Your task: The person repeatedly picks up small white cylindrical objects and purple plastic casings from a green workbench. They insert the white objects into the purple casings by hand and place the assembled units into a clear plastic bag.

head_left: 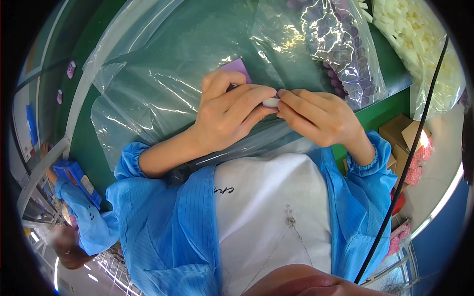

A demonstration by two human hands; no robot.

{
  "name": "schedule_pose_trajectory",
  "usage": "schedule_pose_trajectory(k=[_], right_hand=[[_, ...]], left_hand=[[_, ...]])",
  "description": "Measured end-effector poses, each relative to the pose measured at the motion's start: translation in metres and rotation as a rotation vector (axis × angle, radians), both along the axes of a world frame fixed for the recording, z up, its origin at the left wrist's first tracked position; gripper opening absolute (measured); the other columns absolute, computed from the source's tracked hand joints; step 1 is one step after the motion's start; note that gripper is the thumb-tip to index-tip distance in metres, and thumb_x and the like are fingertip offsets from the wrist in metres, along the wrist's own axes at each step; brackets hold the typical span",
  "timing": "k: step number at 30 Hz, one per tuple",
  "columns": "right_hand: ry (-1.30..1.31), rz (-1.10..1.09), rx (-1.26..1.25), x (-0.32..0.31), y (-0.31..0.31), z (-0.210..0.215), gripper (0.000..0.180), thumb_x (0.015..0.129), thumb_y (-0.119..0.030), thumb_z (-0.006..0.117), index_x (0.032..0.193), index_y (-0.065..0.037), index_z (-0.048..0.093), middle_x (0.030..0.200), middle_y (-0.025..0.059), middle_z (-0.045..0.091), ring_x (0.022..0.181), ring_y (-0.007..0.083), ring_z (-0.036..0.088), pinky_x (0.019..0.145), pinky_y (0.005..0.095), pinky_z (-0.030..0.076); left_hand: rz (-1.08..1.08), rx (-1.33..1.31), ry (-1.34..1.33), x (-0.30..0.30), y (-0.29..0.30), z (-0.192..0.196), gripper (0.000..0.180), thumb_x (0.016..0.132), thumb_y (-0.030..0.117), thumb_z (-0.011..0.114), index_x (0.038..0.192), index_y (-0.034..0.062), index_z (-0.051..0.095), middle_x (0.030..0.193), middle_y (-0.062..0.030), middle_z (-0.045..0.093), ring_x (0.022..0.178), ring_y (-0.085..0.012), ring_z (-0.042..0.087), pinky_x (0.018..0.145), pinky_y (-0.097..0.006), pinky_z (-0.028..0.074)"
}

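Left hand and right hand each have a narrow fingertip grip on a small white-and-purple piece, above plastic sheeting covering the green bench. Uneven pressure could squeeze it loose, likely into the sheeting's folds.

White shirt: one short line of black cursive lettering, left side, beside blue jacket edge. Blue box, left: pale label, too small to read.
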State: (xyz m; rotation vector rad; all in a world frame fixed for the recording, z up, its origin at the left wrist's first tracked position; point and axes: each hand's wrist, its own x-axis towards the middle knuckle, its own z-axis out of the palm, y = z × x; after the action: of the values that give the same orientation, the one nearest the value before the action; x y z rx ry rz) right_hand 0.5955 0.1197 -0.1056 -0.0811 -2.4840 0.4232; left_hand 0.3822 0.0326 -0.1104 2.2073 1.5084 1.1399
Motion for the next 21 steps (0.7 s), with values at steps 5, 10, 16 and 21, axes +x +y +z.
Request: schedule_pose_trajectory(k=[5,10,16,21], right_hand=[[0.107,-0.068,-0.221,0.007,-0.001,0.004,0.023,0.077,-0.005,0.081,0.090,0.006,0.065,0.098,0.0187,0.068,0.076,0.0264,0.069,0.064,0.0317,0.060],[0.285,-0.448,-0.234,0.048,0.022,0.027,0.027,0.077,0.003,0.083,0.099,0.005,0.067,0.091,0.0166,0.072,0.082,0.0289,0.072,0.065,0.0367,0.058],[-0.143,-0.917,-0.101,0.077,0.114,0.011,0.013,0.086,-0.004,0.075,0.099,-0.002,0.071,0.092,0.0057,0.072,0.072,0.0142,0.066,0.068,0.0260,0.051],[-0.226,-0.883,-0.155,0.095,0.159,-0.031,0.017,0.090,-0.013,0.073,0.105,-0.005,0.072,0.100,0.0050,0.071,0.071,0.0150,0.063,0.068,0.0279,0.050]], left_hand=[[0.016,-0.083,-0.059,-0.004,0.003,0.018,0.034,0.068,0.017,0.088,0.098,0.0117,0.074,0.090,0.0007,0.072,0.089,-0.0226,0.060,0.082,-0.035,0.045],[0.390,-0.049,-0.311,-0.126,0.045,0.040,0.011,0.092,-0.002,0.070,0.103,-0.0003,0.069,0.108,-0.0102,0.071,0.103,-0.0203,0.067,0.096,-0.034,0.053],[0.231,-0.680,0.260,-0.397,0.094,0.062,0.017,0.100,0.005,0.057,0.114,-0.0017,0.063,0.112,-0.0054,0.065,0.108,-0.0154,0.061,0.099,-0.028,0.045],[0.298,-0.323,0.484,-0.404,0.100,0.024,0.029,0.098,0.005,0.057,0.125,0.0066,0.066,0.129,-0.0080,0.064,0.120,-0.0234,0.061,0.101,-0.032,0.046]])
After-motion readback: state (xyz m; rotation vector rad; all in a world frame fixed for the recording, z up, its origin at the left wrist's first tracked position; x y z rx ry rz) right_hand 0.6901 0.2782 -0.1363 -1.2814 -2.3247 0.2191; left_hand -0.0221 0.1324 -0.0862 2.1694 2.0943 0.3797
